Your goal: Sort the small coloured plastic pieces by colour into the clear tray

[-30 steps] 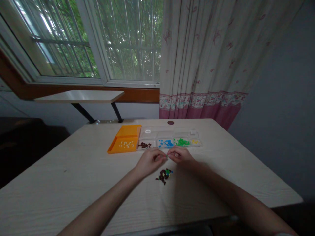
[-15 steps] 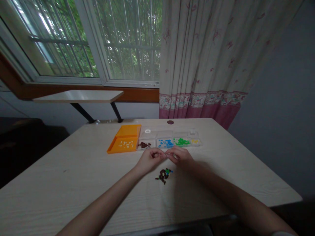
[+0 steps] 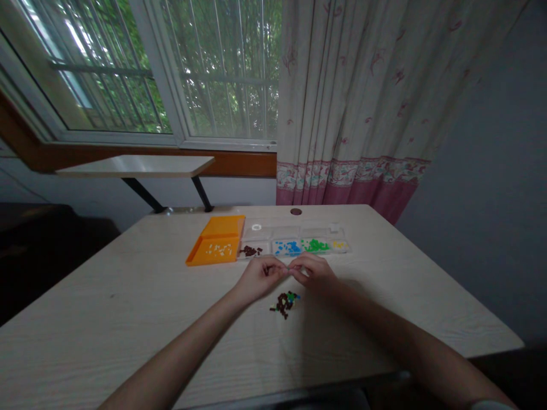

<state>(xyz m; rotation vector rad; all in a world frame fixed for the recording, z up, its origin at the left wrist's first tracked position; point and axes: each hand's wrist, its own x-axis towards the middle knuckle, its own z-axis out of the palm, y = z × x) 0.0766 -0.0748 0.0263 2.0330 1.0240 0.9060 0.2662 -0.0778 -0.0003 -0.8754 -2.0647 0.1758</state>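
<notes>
Fingertip to fingertip, my left hand point(image 3: 261, 277) and my right hand point(image 3: 314, 271) meet above the middle of the table, both pinched closed. Whatever sits between them is too small to make out. Just below lies a small cluster of brown, green, blue and pale building pieces point(image 3: 284, 304), touched by neither hand. Beyond my fingers stands a clear compartment box point(image 3: 273, 232) with brown pieces point(image 3: 251, 251), blue pieces point(image 3: 288, 247), green pieces point(image 3: 315, 245) and yellow pieces point(image 3: 339, 245) in separate compartments. An open orange case point(image 3: 222, 227) beside it holds scattered pale pieces point(image 3: 219, 249).
The pale wooden table point(image 3: 141, 319) carries everything. A raised white shelf point(image 3: 141, 165) on black legs stands at its back left. A round brown disc point(image 3: 296, 212) is set near the back edge, below a floral curtain point(image 3: 342, 114) and a window.
Both hands stay nearly in place, with only a slight shift of the fingertips where they meet. The cluster and the boxes have not moved.
</notes>
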